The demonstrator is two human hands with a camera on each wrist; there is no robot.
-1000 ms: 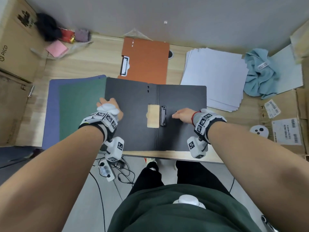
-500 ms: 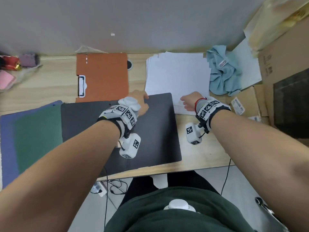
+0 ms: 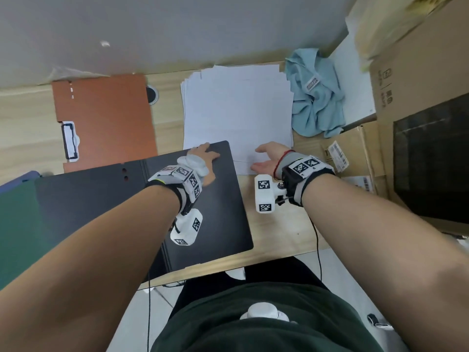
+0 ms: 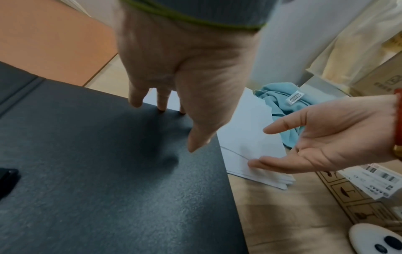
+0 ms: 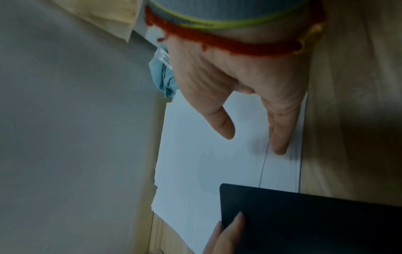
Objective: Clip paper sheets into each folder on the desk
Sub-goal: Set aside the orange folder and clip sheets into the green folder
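The black folder (image 3: 208, 214) lies open on the desk (image 3: 281, 235), no sheets inside; left hand (image 3: 203, 161) presses its far corner flat-fingered, right hand (image 3: 269, 158) rests spread on the paper stack (image 3: 238, 107) beside it

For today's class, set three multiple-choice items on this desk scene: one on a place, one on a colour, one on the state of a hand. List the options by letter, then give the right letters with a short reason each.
1. Where does the left hand rest?
A. on the far right corner of the open black folder
B. on the blue cloth
C. on the cardboard box

2. What colour is the folder lying beyond the black one?
A. yellow
B. orange
C. white

3. How is the right hand?
A. clenched in a fist
B. gripping a pen
C. open, its fingertips on the stack of white paper

Answers: 1 A, the head view shows its fingers at that corner; 2 B, its cover is orange with a clip at its left edge; 3 C, the left wrist view shows fingers extended and the palm empty.
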